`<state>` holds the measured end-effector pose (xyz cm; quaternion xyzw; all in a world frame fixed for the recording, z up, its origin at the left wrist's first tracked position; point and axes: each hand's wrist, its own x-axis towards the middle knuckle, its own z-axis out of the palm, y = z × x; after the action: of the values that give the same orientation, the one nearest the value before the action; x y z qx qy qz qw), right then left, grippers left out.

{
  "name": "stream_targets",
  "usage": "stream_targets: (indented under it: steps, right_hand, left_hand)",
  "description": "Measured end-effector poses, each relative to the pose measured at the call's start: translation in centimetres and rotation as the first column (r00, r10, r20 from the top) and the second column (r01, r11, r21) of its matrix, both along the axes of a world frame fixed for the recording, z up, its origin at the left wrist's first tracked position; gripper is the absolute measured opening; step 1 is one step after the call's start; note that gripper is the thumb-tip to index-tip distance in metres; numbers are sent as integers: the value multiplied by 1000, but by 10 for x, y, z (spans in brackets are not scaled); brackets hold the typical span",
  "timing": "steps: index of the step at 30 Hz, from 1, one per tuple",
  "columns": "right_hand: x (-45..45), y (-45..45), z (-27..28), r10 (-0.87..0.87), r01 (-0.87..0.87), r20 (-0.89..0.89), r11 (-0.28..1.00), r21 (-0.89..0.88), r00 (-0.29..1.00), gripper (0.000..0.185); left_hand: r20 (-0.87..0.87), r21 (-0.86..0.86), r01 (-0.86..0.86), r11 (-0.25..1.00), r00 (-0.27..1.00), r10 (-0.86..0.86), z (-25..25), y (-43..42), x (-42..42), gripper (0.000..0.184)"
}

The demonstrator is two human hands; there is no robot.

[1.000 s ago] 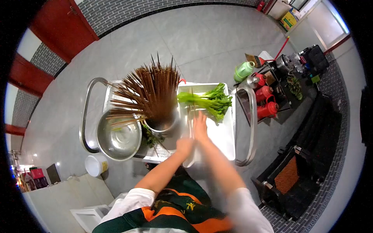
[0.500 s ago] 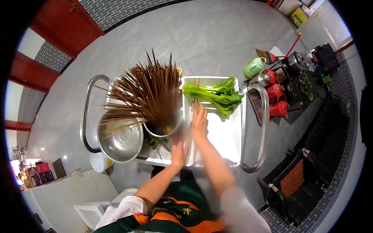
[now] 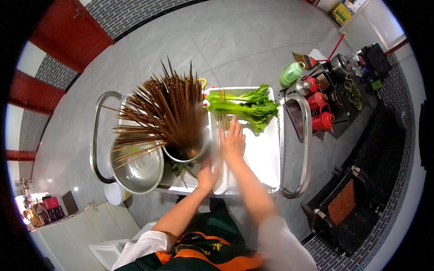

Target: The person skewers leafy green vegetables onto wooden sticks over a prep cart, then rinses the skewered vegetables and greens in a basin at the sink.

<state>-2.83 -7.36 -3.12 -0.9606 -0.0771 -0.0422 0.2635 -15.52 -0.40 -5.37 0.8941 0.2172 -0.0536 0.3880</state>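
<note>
A white tray (image 3: 262,174) lies in front of me with leafy green stalks (image 3: 253,106) across its far end. Thin sticks (image 3: 221,121) stand out from the stalks toward me. My right hand (image 3: 233,142) is over the tray's left side, fingers stretched out and apart, beside the sticks. My left hand (image 3: 207,177) is at the tray's left wall, just below a metal pot (image 3: 185,159); its fingers are blurred and partly hidden. The pot holds a thick bundle of brown skewers (image 3: 169,106) that fan out up and left.
A metal bowl (image 3: 138,169) sits left of the pot, with some greens (image 3: 180,168) between. Curved metal handles (image 3: 304,149) flank the cart. Red thermoses (image 3: 322,121) and a green thermos (image 3: 292,73) stand to the right. A black chair (image 3: 343,207) is at lower right.
My right hand has moved slightly right and its fingers have spread away from the sticks. The whole view has shifted a little; my left hand stays near the pot.
</note>
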Motion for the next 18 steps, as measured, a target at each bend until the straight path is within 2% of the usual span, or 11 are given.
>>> stream_targets:
  steps: [2, 4, 7, 10, 11, 13, 14, 15, 16, 17, 18]
  right_hand:
    - [-5, -4, 8, -28, 28, 1, 1000, 10, 1000, 62]
    - [-11, -14, 15, -52, 52, 3, 998, 24, 999, 61]
    - [-16, -58, 29, -116, 104, 59, 979, 176, 991, 42]
    - [-19, -122, 26, -320, 325, 112, 945, -27, 941, 30]
    - [-22, -138, 26, -360, 360, 19, 932, -46, 933, 31]
    - [-29, -159, 19, -305, 299, -49, 949, -102, 951, 29]
    - [-35, -165, 14, -305, 299, -49, 949, -104, 951, 29]
    - [-39, -164, 17, -255, 260, -128, 965, 25, 958, 29]
    - [-42, -161, 23, -187, 221, -204, 962, 159, 961, 29]
    - [-44, -158, 30, -179, 215, -207, 963, 164, 962, 29]
    - [-47, -153, 43, -167, 170, -56, 984, 53, 984, 29]
  left_hand:
    - [45, 3, -29, 1000, 999, 29, -5, -3, 9, 54]
    - [-305, -141, -90, 986, 951, 43, 3, -3, 23, 65]
    - [-291, -117, -129, 985, 952, 90, 10, -7, 29, 69]
    - [-241, -177, -181, 967, 961, 135, -5, -5, 22, 70]
    - [-243, -180, -176, 968, 961, 129, -11, -7, 19, 70]
    - [92, -21, -187, 982, 978, 188, -14, -13, 17, 54]
    - [54, -37, -178, 983, 982, 180, -16, -13, 16, 51]
    - [55, -35, -182, 983, 981, 184, -5, -15, 19, 51]
    - [-61, 1, -169, 986, 984, 168, 12, -18, 21, 49]
    - [-118, 21, -163, 986, 979, 164, 20, -21, 19, 48]
    - [-175, 41, -153, 987, 972, 158, 29, -23, 18, 47]
